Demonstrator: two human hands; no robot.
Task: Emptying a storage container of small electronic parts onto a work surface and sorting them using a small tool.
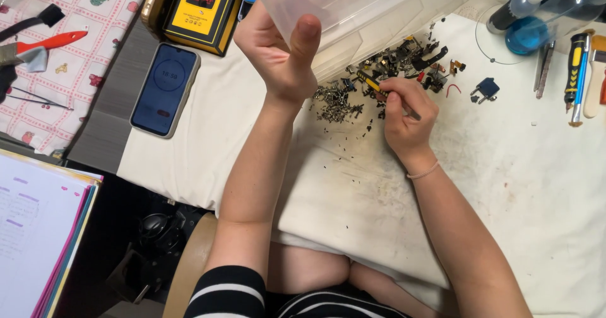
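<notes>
My left hand (281, 50) is raised and grips the wall of a clear plastic container (353, 2), tilted above the white cloth (505, 179). My right hand (407, 113) rests on the cloth and holds a thin tool with a yellow tip (372, 84). The tool's tip points into a pile of small dark metal parts and screws (391, 65) lying just under the container's edge. A smaller heap of tiny screws (334, 100) lies to the left of my right hand.
A smartphone (164, 88) lies at the cloth's left edge beside a yellow-and-black case (202, 9). Screwdrivers and hand tools (577, 72) and a bottle with blue liquid (536, 21) sit at the far right. Papers (38, 229) lie at lower left.
</notes>
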